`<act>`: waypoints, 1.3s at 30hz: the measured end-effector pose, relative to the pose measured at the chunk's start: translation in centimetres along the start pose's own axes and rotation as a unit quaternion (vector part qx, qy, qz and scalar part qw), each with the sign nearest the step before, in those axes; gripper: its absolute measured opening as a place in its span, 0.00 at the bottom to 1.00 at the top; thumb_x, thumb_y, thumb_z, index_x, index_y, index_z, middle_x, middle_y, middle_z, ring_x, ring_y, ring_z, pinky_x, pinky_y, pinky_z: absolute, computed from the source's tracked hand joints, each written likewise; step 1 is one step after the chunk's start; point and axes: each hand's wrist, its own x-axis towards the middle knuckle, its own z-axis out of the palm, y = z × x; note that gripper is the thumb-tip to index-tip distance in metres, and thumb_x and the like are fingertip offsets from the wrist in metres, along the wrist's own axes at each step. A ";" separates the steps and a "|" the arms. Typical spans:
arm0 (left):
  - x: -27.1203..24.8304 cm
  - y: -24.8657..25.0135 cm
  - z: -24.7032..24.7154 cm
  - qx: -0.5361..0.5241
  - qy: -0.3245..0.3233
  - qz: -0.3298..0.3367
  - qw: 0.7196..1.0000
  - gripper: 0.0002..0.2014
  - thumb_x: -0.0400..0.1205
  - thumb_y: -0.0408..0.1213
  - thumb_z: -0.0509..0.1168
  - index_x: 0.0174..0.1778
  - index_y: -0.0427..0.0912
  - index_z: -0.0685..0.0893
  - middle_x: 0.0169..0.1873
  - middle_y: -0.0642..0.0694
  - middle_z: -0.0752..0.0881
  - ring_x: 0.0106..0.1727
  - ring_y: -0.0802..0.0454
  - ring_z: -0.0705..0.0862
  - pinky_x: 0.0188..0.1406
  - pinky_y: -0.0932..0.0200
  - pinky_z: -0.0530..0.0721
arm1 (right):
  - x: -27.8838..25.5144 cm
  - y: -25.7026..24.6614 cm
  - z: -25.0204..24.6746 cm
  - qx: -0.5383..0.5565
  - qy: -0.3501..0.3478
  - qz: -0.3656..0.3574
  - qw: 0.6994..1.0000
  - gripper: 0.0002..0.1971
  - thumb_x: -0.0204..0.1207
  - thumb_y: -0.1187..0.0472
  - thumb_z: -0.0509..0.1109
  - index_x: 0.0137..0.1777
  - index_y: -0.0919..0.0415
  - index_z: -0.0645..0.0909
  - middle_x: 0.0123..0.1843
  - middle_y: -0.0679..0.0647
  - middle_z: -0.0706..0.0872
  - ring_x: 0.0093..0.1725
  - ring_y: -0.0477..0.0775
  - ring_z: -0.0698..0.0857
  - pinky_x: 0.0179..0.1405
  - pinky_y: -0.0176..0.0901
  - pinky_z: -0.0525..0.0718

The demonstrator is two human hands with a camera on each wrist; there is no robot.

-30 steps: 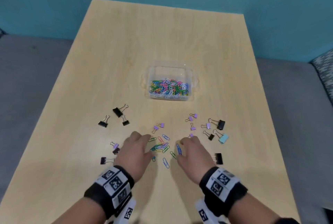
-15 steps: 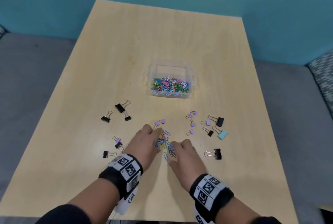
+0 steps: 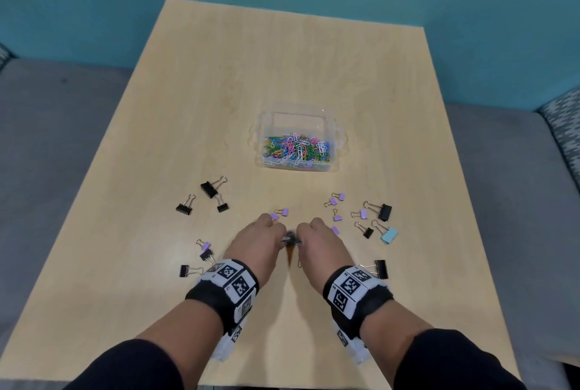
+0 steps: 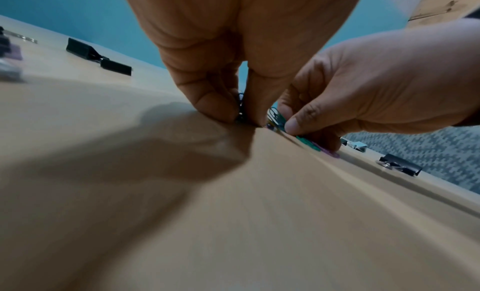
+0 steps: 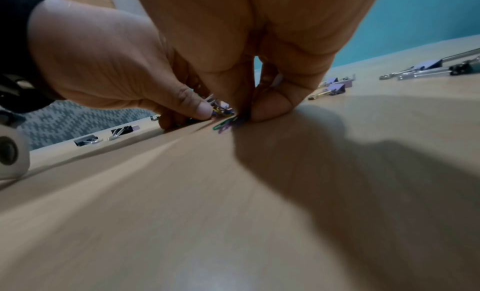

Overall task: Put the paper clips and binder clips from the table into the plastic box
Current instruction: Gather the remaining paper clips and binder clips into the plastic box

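My two hands meet near the table's front, fingers curled down onto a small heap of coloured paper clips (image 3: 290, 239). The left hand (image 3: 273, 233) pinches clips against the table in the left wrist view (image 4: 242, 114). Beside it, the right hand (image 3: 309, 232) pinches green and purple clips (image 5: 226, 124). Most of the heap is hidden under the fingers. Beyond the hands stands the clear plastic box (image 3: 298, 122), holding many coloured paper clips (image 3: 298, 151). Binder clips lie loose on both sides.
Black binder clips (image 3: 209, 190) lie at the left, with purple and black ones (image 3: 205, 253) by my left wrist. To the right are small purple clips (image 3: 337, 217), a light blue one (image 3: 389, 235) and a black one (image 3: 380, 268). Grey seating borders the table.
Both hands slid inward and forward, sweeping the scattered paper clips into one tight heap. Their fingers have curled onto it, and the hands now touch.
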 end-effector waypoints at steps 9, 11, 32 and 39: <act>0.0 -1.2 -0.6 -0.108 -0.007 -0.081 0.991 0.06 0.81 0.41 0.63 0.42 0.45 0.83 0.41 0.50 0.78 0.40 0.48 0.79 0.37 0.56 0.73 | 0.5 1.2 -0.9 0.005 -0.015 0.008 1.000 0.07 0.74 0.68 0.60 0.39 0.58 0.66 0.41 0.52 0.69 0.36 0.58 0.69 0.31 0.46 0.63; -0.2 -1.5 -0.9 -0.161 -0.013 -0.107 0.981 0.05 0.80 0.41 0.64 0.38 0.51 0.82 0.40 0.50 0.80 0.38 0.49 0.82 0.39 0.54 0.79 | 0.6 1.5 -1.3 -0.005 -0.021 0.002 1.000 0.07 0.75 0.68 0.59 0.39 0.57 0.66 0.41 0.51 0.68 0.35 0.58 0.69 0.28 0.47 0.61; 13.1 0.4 -11.1 -0.269 0.098 -0.079 0.955 0.08 0.76 0.40 0.69 0.50 0.47 0.87 0.41 0.46 0.88 0.40 0.43 0.88 0.48 0.48 0.86 | 12.1 2.4 -13.4 0.071 0.086 0.042 0.993 0.04 0.73 0.63 0.64 0.46 0.58 0.80 0.42 0.56 0.84 0.43 0.61 0.82 0.38 0.47 0.80; 4.2 -2.0 -7.0 -0.191 0.039 -0.097 0.976 0.03 0.76 0.39 0.67 0.42 0.47 0.85 0.39 0.46 0.86 0.36 0.47 0.85 0.40 0.55 0.83 | 3.7 3.4 -7.9 0.103 0.016 0.031 0.994 0.09 0.73 0.62 0.63 0.51 0.57 0.81 0.45 0.54 0.84 0.43 0.59 0.82 0.41 0.47 0.78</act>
